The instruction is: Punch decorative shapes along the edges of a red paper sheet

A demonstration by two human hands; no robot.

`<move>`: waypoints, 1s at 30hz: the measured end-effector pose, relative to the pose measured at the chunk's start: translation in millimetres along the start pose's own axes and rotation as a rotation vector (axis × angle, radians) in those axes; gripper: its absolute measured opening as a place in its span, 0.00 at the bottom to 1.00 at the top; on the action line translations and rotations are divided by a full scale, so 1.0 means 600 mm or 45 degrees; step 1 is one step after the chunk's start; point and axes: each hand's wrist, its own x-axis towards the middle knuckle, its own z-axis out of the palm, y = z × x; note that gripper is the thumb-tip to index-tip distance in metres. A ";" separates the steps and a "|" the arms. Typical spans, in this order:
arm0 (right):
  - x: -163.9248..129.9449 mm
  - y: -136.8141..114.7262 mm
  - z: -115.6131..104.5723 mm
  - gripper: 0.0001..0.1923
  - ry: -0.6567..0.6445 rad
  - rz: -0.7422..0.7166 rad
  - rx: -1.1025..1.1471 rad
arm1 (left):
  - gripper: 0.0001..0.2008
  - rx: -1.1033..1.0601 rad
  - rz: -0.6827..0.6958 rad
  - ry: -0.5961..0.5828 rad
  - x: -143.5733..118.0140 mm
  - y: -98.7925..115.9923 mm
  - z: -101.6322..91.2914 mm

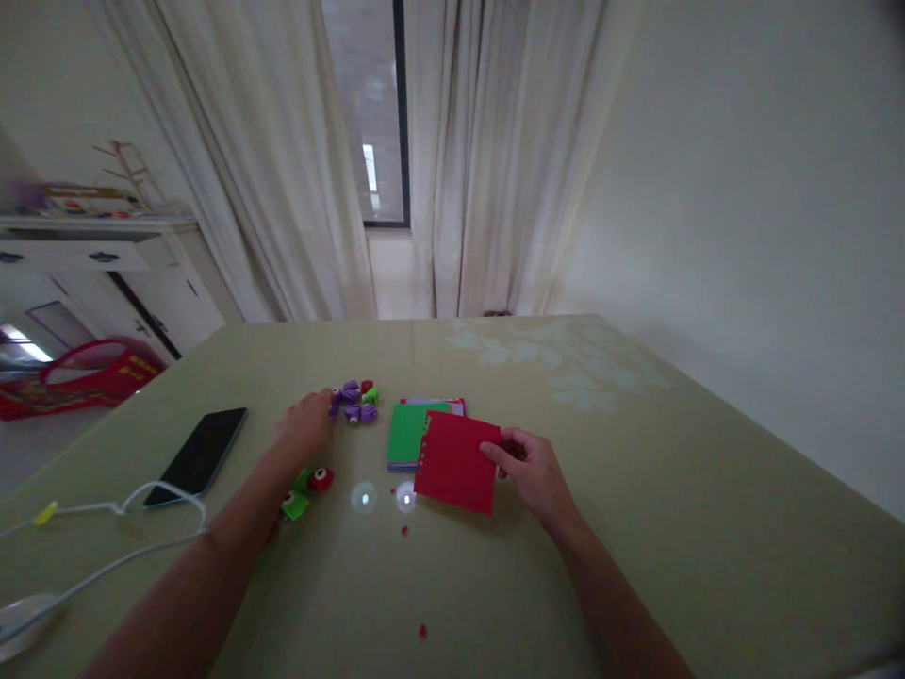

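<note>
My right hand [529, 467] pinches the right edge of a square sheet of red paper [458, 462], thumb on top. A row of small punched holes runs down the sheet's left edge. Partly under it lies a stack of coloured paper [414, 432] with green on top. My left hand [305, 424] reaches to the left side of a cluster of small purple paper punches [352, 391], its fingers curled on one purple paper punch [335, 403]. Beside my left forearm lie a green punch [295, 505] and a red punch [321, 479]; the arm partly hides this group.
On the left, a dark phone [200, 455] lies beside a white cable [120, 509]. Tiny red paper bits [422, 631] are scattered on the glossy table [509, 604]. Beyond stand curtains [261, 160], a white cabinet [170, 283] and a red basket [131, 368].
</note>
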 end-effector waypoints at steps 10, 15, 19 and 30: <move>-0.001 -0.001 -0.001 0.18 -0.030 0.045 0.085 | 0.13 -0.298 0.185 0.012 -0.050 -0.023 -0.024; -0.006 -0.009 -0.013 0.20 -0.073 0.129 0.172 | 0.27 -1.376 0.369 -0.114 -0.179 0.010 0.005; -0.009 -0.013 -0.014 0.23 -0.084 0.243 0.247 | 0.27 -1.732 0.313 -0.381 -0.237 0.040 0.044; -0.011 -0.012 -0.002 0.23 -0.107 0.296 0.192 | 0.30 -2.120 -0.049 -0.838 -0.250 0.047 0.057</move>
